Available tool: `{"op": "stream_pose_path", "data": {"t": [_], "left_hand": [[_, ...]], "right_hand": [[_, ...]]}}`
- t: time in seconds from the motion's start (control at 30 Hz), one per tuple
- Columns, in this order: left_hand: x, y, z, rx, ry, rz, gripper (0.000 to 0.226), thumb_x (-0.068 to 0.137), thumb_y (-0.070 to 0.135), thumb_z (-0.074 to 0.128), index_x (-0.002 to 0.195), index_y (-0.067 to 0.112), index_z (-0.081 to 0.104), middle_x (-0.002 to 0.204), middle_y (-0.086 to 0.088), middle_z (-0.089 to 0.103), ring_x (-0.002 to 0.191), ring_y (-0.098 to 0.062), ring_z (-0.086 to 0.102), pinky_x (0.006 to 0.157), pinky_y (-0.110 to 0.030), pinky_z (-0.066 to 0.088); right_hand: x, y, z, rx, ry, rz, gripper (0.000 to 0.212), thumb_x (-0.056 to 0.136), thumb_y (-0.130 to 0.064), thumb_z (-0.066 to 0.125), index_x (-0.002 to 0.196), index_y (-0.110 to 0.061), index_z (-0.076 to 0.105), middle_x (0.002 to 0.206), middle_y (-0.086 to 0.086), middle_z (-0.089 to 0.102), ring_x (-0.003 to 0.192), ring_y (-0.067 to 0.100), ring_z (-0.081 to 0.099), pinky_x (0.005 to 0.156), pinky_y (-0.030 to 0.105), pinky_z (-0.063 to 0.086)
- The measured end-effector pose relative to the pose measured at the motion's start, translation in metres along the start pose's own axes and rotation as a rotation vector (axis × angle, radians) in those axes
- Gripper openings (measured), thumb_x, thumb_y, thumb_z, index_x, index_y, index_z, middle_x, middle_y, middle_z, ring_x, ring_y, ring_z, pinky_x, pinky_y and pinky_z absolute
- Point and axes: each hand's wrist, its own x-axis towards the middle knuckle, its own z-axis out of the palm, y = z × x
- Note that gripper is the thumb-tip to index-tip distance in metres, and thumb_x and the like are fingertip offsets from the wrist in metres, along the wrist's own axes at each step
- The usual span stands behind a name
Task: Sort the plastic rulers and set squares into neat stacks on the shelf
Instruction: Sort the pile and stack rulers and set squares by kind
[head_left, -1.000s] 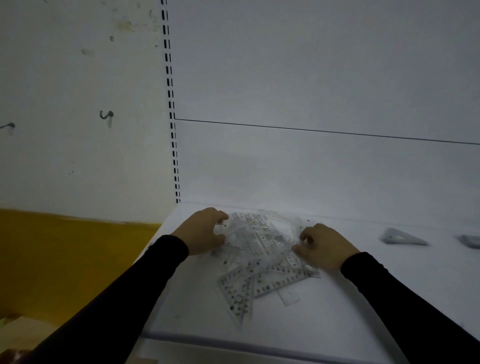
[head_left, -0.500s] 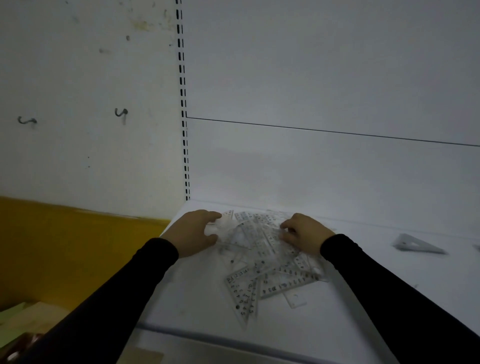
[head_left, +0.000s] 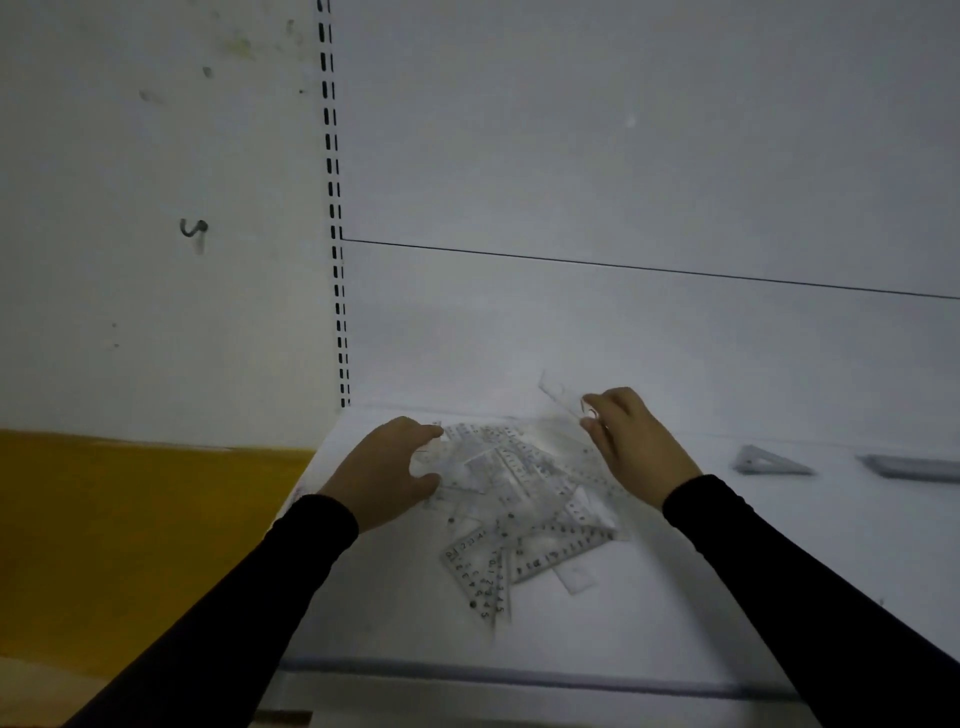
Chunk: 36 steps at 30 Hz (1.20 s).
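Pinching a clear ruler (head_left: 558, 395) aloft, right hand (head_left: 636, 441), left hand (head_left: 384, 470) spread over pile (head_left: 519, 499)

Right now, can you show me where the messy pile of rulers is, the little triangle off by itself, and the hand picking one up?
Pile (head_left: 519, 493): head view, middle of the heap.
Triangle (head_left: 769, 461): head view, its flat face.
Right hand (head_left: 636, 444): head view, back of the hand.

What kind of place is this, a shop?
Probably a shop or stockroom. A white shelf sits on a slotted upright rail, a wall hook hangs nearby, and a pile of clear rulers awaits sorting.
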Motion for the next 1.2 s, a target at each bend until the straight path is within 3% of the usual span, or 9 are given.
{"op": "stream_pose_path", "data": {"t": [0.1,0.2,0.33,0.5,0.7,0.93,1.2], "left_hand": [[0.002,0.009,0.01,-0.069,-0.021,0.028,0.061,0.086,0.031,0.065,0.141,0.019,0.042,0.142,0.001,0.046,0.131,-0.015,0.039,0.107,-0.021,0.023],[0.006,0.027,0.021,-0.167,-0.035,0.06,0.062,0.085,0.029,0.067,0.141,0.019,0.041,0.14,0.003,0.048,0.131,-0.013,0.039,0.103,-0.015,0.02],[0.007,0.065,0.035,-0.216,-0.08,0.113,0.061,0.085,0.033,0.068,0.139,0.021,0.044,0.138,0.005,0.049,0.129,-0.011,0.041,0.105,-0.018,0.024],[0.014,0.127,0.054,-0.22,-0.108,0.181,0.057,0.084,0.034,0.067,0.136,0.021,0.047,0.133,0.003,0.053,0.125,-0.015,0.046,0.107,-0.026,0.031],[0.018,0.228,0.105,-0.184,-0.122,0.228,0.055,0.085,0.031,0.067,0.136,0.022,0.047,0.132,0.005,0.053,0.125,-0.012,0.046,0.102,-0.018,0.026],[0.027,0.339,0.163,-0.141,-0.157,0.212,0.056,0.085,0.035,0.065,0.136,0.025,0.045,0.13,0.009,0.054,0.122,-0.011,0.047,0.101,-0.02,0.031],[0.059,0.409,0.2,-0.153,-0.135,0.198,0.055,0.083,0.033,0.067,0.134,0.026,0.048,0.122,0.011,0.056,0.111,-0.005,0.049,0.091,-0.015,0.031]], "right_hand": [[-0.029,0.011,-0.016,-0.126,-0.043,0.021,0.032,0.094,-0.021,0.051,0.119,-0.001,0.057,0.108,0.016,0.054,0.074,0.03,0.062,0.066,0.036,0.054],[-0.062,0.025,-0.034,-0.219,-0.064,0.047,0.029,0.091,-0.017,0.058,0.115,-0.002,0.06,0.104,0.014,0.057,0.069,0.029,0.063,0.061,0.034,0.055],[-0.105,0.05,-0.058,-0.27,-0.059,0.118,0.026,0.088,-0.014,0.062,0.111,-0.002,0.061,0.098,0.014,0.059,0.067,0.031,0.062,0.059,0.035,0.054],[-0.156,0.088,-0.089,-0.283,-0.066,0.171,0.024,0.086,-0.016,0.063,0.107,-0.003,0.062,0.095,0.013,0.058,0.062,0.031,0.059,0.053,0.034,0.05],[-0.223,0.162,-0.144,-0.331,-0.077,0.192,0.024,0.083,-0.015,0.069,0.102,-0.002,0.063,0.091,0.013,0.059,0.055,0.028,0.057,0.046,0.031,0.048],[-0.285,0.263,-0.201,-0.333,-0.095,0.171,0.023,0.082,-0.016,0.07,0.1,-0.002,0.063,0.089,0.012,0.058,0.055,0.026,0.056,0.046,0.03,0.048],[-0.3,0.342,-0.226,-0.275,-0.153,0.2,0.03,0.092,-0.029,0.053,0.108,-0.004,0.062,0.097,0.011,0.058,0.064,0.028,0.059,0.055,0.034,0.053]]}}
